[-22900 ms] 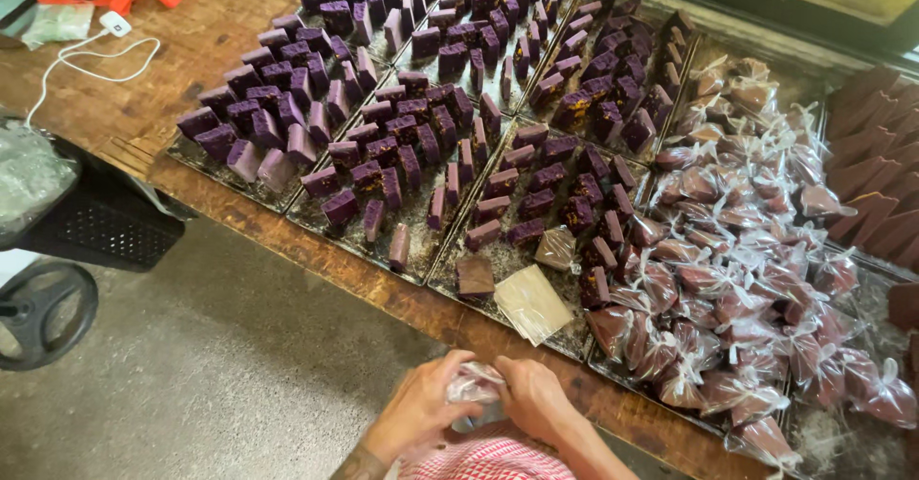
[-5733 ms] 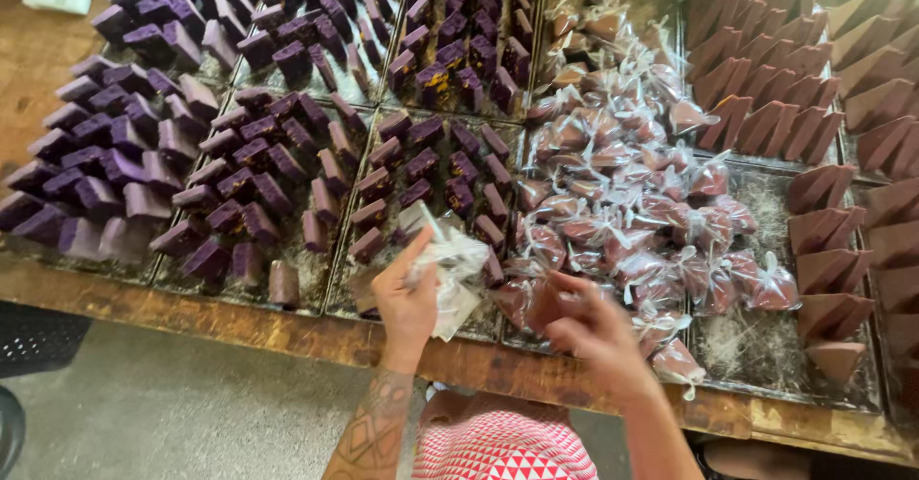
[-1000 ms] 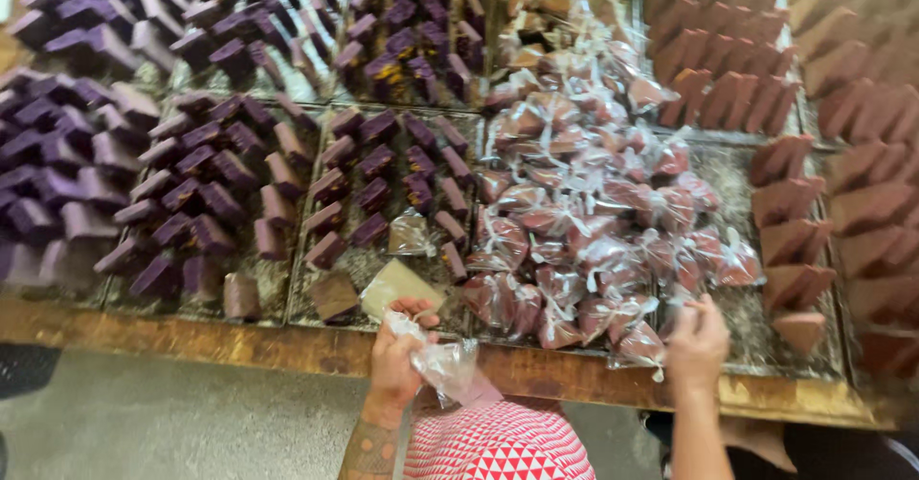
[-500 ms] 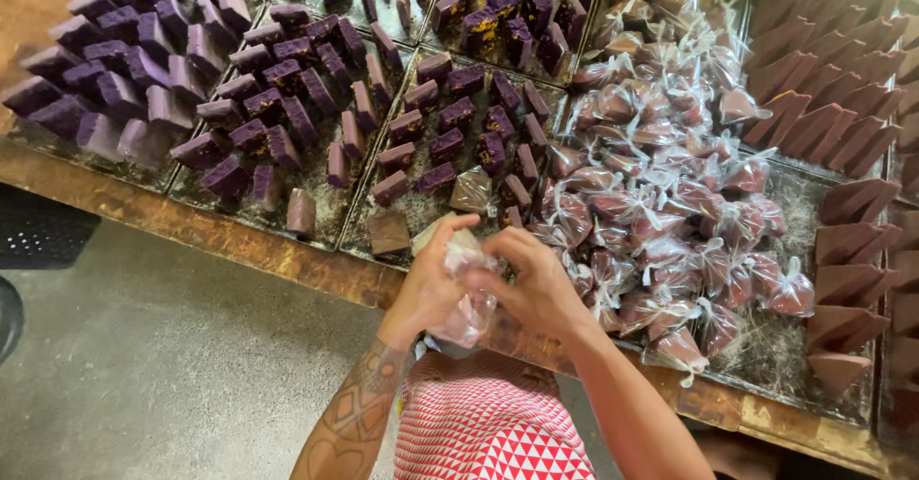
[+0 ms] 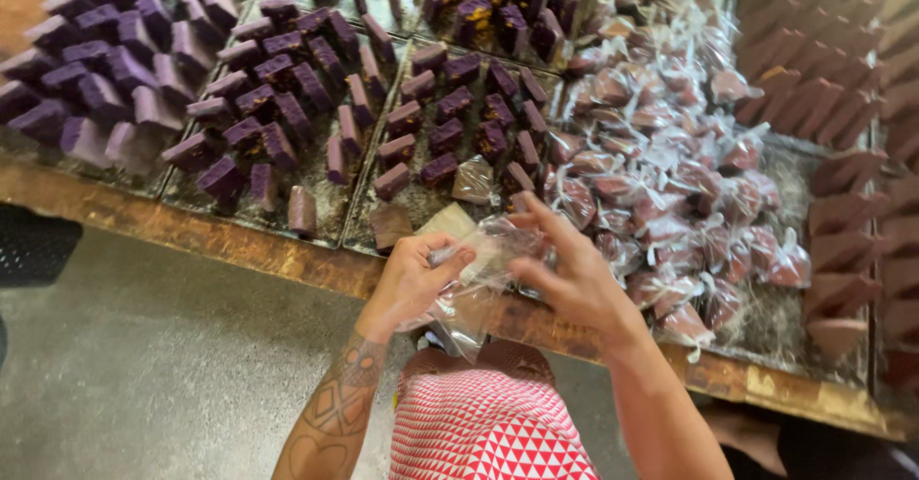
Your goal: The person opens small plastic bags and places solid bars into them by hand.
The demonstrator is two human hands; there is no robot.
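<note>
Over the table edge (image 5: 239, 241), both hands, left (image 5: 412, 284) and right (image 5: 574, 279), pinch a crumpled clear bag (image 5: 479, 284) hanging downward.

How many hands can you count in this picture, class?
2. The left hand and right hand meet over the table edge, both holding a clear bag. No other hands show.

Bagged pile (image 5: 670, 164) and purple blocks (image 5: 287, 97) crowding the table (image 5: 191, 226)
</note>
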